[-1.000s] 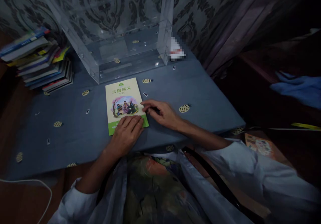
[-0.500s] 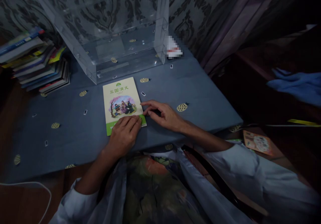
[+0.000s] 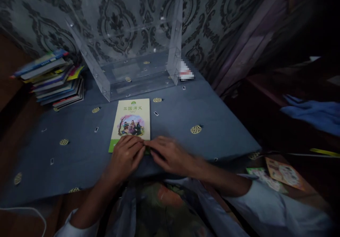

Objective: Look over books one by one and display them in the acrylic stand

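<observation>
A cream storybook with a green lower band lies on the cloth-covered table, front cover up. A picture of several figures under a pink tree is on its cover. Bent over the book's near edge is my left hand, its fingers on the green band and its thumb low beside the edge. My right hand, somewhat blurred, reaches the lower right corner with fingers stretched towards the left fingertips and the thumb apart. Both hands cover most of the green band.
A clear acrylic stand rises behind the book. To its left is a leaning stack of books; a pixelated white item sits at its right. Booklets and a blue cloth lie beyond the table's right edge.
The storybook has turned a little clockwise. My right hand has moved in from the book's right side to its lower corner, close to my left fingers. The whole view has shifted slightly.
</observation>
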The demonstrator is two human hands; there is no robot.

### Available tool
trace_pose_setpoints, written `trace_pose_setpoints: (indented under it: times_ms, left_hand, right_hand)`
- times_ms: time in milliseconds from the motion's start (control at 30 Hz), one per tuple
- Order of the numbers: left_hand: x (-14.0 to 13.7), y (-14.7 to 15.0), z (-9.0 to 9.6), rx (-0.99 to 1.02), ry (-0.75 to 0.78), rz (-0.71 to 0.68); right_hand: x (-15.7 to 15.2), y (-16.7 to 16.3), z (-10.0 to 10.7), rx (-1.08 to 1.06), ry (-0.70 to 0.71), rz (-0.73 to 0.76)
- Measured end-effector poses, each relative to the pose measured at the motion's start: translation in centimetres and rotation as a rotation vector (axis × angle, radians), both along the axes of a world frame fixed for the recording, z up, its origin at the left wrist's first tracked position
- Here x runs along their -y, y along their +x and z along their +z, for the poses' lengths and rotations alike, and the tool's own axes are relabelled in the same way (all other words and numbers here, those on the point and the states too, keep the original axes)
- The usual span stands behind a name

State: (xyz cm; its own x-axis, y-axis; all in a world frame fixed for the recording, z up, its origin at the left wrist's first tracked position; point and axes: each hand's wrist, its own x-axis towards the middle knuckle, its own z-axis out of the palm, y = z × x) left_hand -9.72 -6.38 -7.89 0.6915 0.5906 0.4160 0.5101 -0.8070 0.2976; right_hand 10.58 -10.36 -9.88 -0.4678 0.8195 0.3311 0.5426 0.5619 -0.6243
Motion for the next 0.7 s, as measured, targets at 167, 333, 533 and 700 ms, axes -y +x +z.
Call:
trace_pose_setpoints:
  times_ms: [167,333,533,700]
  left_hand:
    - [-1.9,-2.8,0.5,0.02,-0.117,0.068]
    - [-4.7,-4.6,-0.3,-0.065,-0.085,0.201]
    - [-6.6,-3.2,-0.8,-0.208,-0.063,0.308]
    - [-5.7,1.3,-0.3,-0.471,0.022,0.364]
  right_hand:
    - [0.2,-3.9,0.7,0.009,-0.079,0.038]
    - [-2.2,-7.3,0.8,-0.052,-0.198,0.104]
    - [-4.9,-6.3,0.9,-0.201,-0.329,0.123]
    - [-7.2,-1.6,0.5,-0.383,-0.268,-0.097]
